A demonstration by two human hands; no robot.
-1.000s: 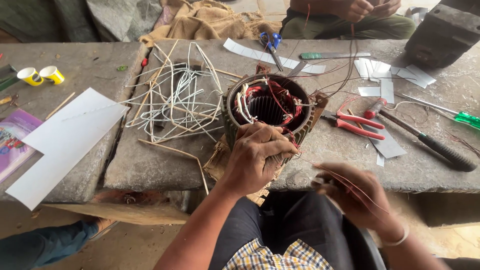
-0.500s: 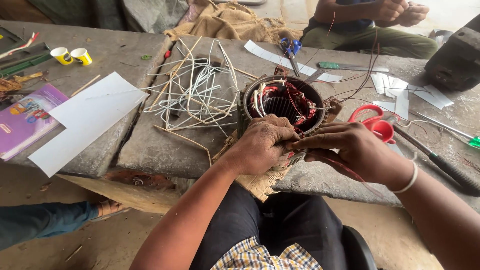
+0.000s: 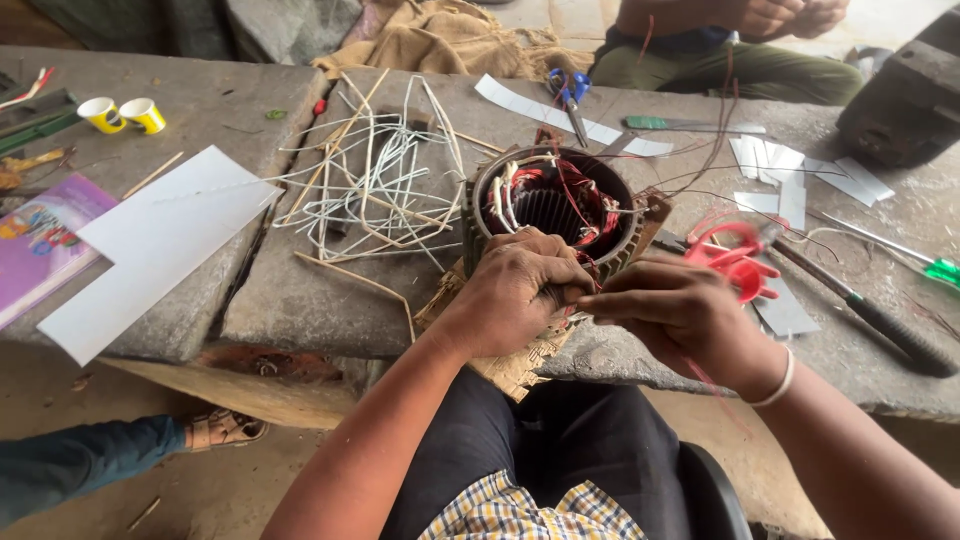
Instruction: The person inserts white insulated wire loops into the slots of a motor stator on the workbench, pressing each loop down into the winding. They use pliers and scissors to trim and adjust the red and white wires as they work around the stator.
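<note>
Left hand (image 3: 520, 290) grips stator (image 3: 555, 205) rim to steady it; right hand (image 3: 680, 310) pinches thin wire (image 3: 590, 268) at the windings.

Blue-handled scissors (image 3: 570, 88), two yellow tape rolls (image 3: 123, 115), white paper sheet (image 3: 150, 245) on stone slab (image 3: 300, 290)

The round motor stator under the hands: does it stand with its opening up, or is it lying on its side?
Opening up. The motor stator rests on the stone table, its ring and red windings facing upward.

Both hands (image 3: 600, 295) curled, fingertips meeting (forearms converging).
</note>
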